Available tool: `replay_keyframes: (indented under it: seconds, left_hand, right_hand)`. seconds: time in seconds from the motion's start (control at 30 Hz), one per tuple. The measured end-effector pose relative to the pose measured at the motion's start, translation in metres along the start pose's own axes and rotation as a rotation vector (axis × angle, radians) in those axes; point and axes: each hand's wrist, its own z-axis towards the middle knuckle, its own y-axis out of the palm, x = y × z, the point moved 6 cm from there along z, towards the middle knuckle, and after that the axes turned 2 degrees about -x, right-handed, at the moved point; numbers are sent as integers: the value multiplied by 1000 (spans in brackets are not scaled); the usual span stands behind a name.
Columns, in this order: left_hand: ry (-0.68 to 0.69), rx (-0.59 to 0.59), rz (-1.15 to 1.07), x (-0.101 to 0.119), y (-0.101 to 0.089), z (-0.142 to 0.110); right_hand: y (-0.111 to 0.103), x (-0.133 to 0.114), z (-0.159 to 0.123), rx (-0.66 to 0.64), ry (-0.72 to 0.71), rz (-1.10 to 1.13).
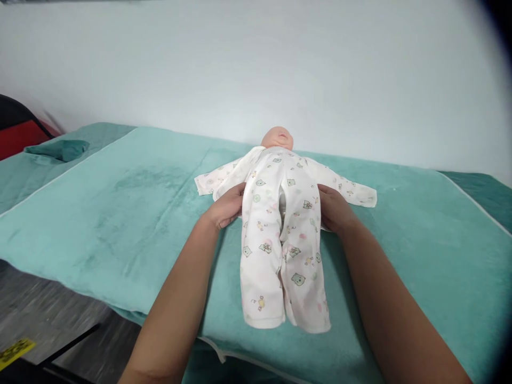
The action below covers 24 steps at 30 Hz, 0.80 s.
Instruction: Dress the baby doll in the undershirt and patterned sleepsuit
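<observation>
A baby doll (276,136) lies on its back, head toward the wall, in a white printed top (340,184) with both sleeves spread out. White baby trousers (262,266) with the same animal print stretch toward me, and a gap between the legs shows something greyish. At the left edge of the trousers, level with the hips, my left hand (230,205) is closed on the fabric, its fingertips tucked out of sight. My right hand (335,209) holds the opposite edge in the same way, its fingers mostly hidden behind the cloth.
A teal plush cover (152,213) spreads over the bed, reaching the white wall (256,69) behind. On the far left lie a folded teal cloth (60,150) and a red and black object (20,136). A yellow label (16,352) shows low at the left.
</observation>
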Motion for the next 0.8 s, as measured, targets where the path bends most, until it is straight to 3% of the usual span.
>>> replay_keyframes:
  seconds: [0.1, 0.23, 0.43, 0.6, 0.8]
  left_hand:
    - [-30, -80, -106, -5, 2, 3]
    - [-19, -117, -194, -7, 2, 4]
    - [20, -85, -275, -2, 1, 0]
    - [19, -77, -335, 2, 6, -2]
    - [12, -65, -364, 3, 7, -2]
  right_hand:
    - [8, 0, -5, -82, 132, 165]
    - [9, -4, -7, -96, 157, 139]
    - [16, -8, -10, -299, 167, 240]
    - [18, -8, -14, -317, 177, 413]
    - [21, -8, -17, -355, 252, 465]
